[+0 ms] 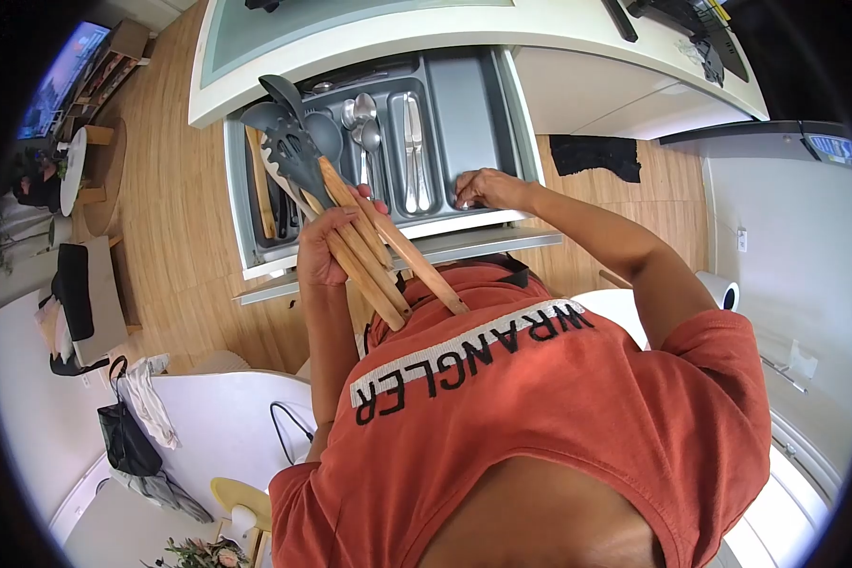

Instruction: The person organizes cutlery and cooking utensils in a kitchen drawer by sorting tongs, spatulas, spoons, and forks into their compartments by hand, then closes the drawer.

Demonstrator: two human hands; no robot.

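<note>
My left hand (324, 248) is closed around a bundle of cooking utensils with wooden handles (369, 256). Their dark grey heads, among them a slotted pasta server (292, 151) and a black ladle-like head (281, 95), point over the left part of the open drawer. My right hand (490, 189) reaches into the wide right compartment of the grey cutlery tray (459, 104), near its front end. Its fingers are curled together; whatever is between them is hidden. Spoons (364, 123) and table knives (413, 142) lie in the middle compartments.
The drawer's front edge (417, 248) is close to my body. Above it runs a white counter (369, 45), with a black cloth or mat (594, 158) on the wooden floor (175, 189) to the right. A white table (227, 417) stands behind on the left.
</note>
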